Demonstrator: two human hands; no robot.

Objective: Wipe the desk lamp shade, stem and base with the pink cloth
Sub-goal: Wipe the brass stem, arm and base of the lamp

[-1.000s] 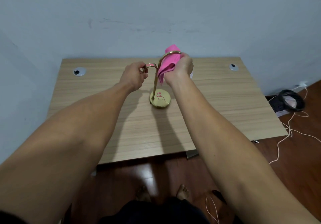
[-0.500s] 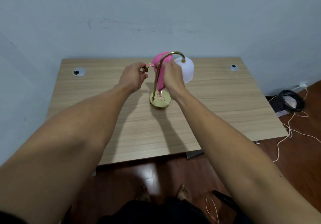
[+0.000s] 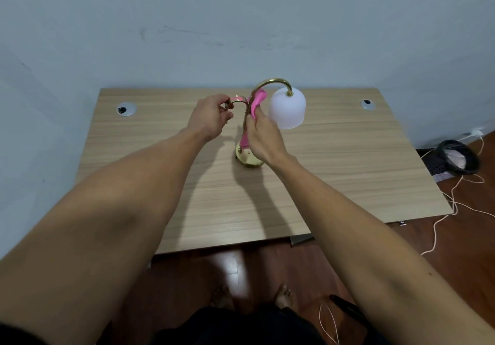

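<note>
A desk lamp stands mid-desk: a round brass base (image 3: 246,159), a curved brass stem (image 3: 270,81) and a white frosted shade (image 3: 288,109) hanging at the right. My right hand (image 3: 263,138) grips the pink cloth (image 3: 255,103) wrapped around the upright part of the stem, just above the base. A strip of cloth hangs down toward the base. My left hand (image 3: 211,117) pinches the small curved brass side arm at the stem's left.
The wooden desk (image 3: 348,162) meets a pale blue wall and has two cable grommets (image 3: 126,109) near the back corners. On the floor to the right lie a black basket (image 3: 458,157) and loose white cords (image 3: 452,202). My bare feet show below.
My right hand has slid the pink cloth from the shade and the top of the arch down the stem toward the base, uncovering the white shade. My left hand has kept its hold.
</note>
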